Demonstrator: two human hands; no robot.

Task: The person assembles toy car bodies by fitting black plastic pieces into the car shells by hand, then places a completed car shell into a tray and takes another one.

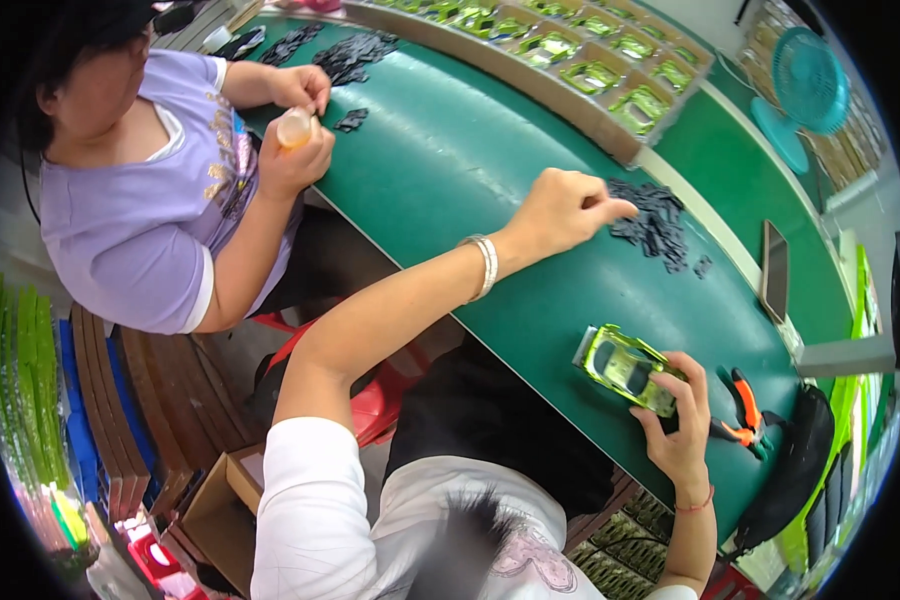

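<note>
Blurred dark hair (482, 522) was nearest the camera, in front of the wearer's white shirt (315, 500). Beyond it, the right hand (682, 425) had its fingers and thumb around the lower right end of a green plastic shell (625, 370), which sat just above or on the green tabletop (580, 290). The shell's long axis slanted from upper left to lower right, its far end pointing away from the palm. The left hand (562, 210) was stretched well apart from it, fingers bent in and thumb reaching toward a pile of black pieces (652, 225); whether it pinched 1 of them could not be told. That pile lay just right of the left thumb and farther up the table than the shell, so the left hand was nearer to it. Bare tabletop ran between shell and pile, and 1 small clump (703, 266) lay beside the heap. Orange-handled pliers (747, 400) rested just right of the right hand, close to a black pouch (808, 450), with a phone (774, 270) farther up. Across the table's left side, a co-worker's 2 hands held a small bottle (294, 128).
</note>
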